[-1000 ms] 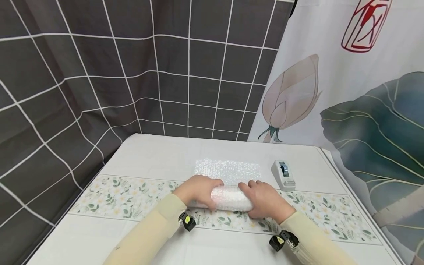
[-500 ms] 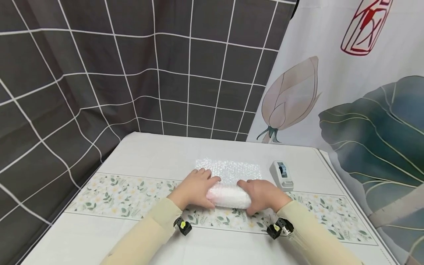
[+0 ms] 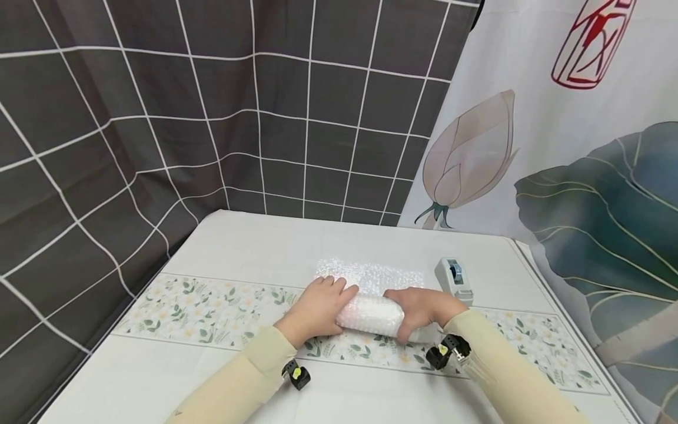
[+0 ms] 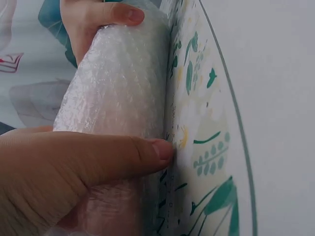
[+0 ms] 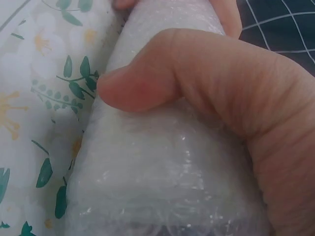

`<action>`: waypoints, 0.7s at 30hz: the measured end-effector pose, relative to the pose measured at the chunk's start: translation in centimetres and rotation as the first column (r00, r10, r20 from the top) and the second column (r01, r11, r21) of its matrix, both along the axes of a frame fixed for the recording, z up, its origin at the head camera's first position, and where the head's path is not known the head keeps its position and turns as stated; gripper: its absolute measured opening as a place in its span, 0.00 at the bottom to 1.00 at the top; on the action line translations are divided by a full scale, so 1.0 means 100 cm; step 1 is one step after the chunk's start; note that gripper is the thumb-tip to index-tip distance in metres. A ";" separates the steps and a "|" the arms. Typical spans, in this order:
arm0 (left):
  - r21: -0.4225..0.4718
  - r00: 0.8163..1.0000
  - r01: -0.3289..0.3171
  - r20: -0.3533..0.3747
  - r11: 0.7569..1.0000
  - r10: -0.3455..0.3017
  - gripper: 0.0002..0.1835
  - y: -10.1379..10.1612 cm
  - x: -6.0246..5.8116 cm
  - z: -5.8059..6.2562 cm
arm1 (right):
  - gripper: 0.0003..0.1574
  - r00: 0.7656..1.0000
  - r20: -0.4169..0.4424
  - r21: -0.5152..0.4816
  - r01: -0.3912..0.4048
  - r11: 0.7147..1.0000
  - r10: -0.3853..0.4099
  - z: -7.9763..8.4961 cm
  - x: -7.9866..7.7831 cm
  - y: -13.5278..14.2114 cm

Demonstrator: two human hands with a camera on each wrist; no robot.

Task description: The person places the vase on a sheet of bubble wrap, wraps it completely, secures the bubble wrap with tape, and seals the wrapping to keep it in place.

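A thick roll of clear bubble wrap lies crosswise on the table in the head view, with something pinkish faintly showing inside. From its far side runs a flat stretch of bubble wrap. My left hand grips the roll's left part, its thumb across the near side in the left wrist view. At the right part my right hand holds it, the thumb laid over the wrap in the right wrist view. The fingers behind the roll are mostly hidden. What the wrap encloses cannot be made out.
A white tape dispenser stands right of the flat wrap, just beyond my right hand. Under the roll, the white tablecloth carries a floral band. A dark checked curtain and a flower-printed curtain border the table.
The left hand's fingers have shifted from around the roll's left end towards its far side. Both hands stay on the roll, which lies slightly more slanted. The head view has shifted a little.
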State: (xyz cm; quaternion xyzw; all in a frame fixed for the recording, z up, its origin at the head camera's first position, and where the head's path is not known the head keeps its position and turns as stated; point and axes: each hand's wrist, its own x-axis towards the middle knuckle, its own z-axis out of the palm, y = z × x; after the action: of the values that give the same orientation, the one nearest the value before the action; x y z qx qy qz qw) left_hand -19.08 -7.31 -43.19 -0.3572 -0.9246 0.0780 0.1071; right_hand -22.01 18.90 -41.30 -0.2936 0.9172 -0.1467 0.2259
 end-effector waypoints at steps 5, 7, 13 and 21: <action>0.040 1.000 0.008 0.014 0.999 -0.009 0.44 0.000 -0.004 -0.005 | 0.46 1.000 -0.002 -0.006 -0.001 1.000 0.000 0.001 0.002 0.001; 0.051 1.000 0.014 0.020 0.999 -0.015 0.43 0.000 -0.006 -0.005 | 0.46 1.000 -0.014 -0.002 0.005 1.000 -0.005 0.001 0.002 0.001; 0.091 0.999 0.019 0.045 0.996 -0.023 0.43 -0.001 -0.007 -0.004 | 0.61 0.998 -0.050 0.015 0.030 0.999 -0.030 0.001 0.003 0.002; 0.109 0.986 -0.017 0.166 0.994 -0.001 0.41 -0.001 -0.014 0.004 | 0.59 0.961 -0.276 0.039 -0.003 0.999 0.014 0.003 0.010 0.009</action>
State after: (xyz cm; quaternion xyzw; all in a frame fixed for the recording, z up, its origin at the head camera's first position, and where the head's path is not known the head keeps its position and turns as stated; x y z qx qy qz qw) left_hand -20.53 -7.37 -42.75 -0.3522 -0.9346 -0.0024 0.0490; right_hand -20.98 19.82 -41.02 -0.3108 0.9411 -0.0858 0.1020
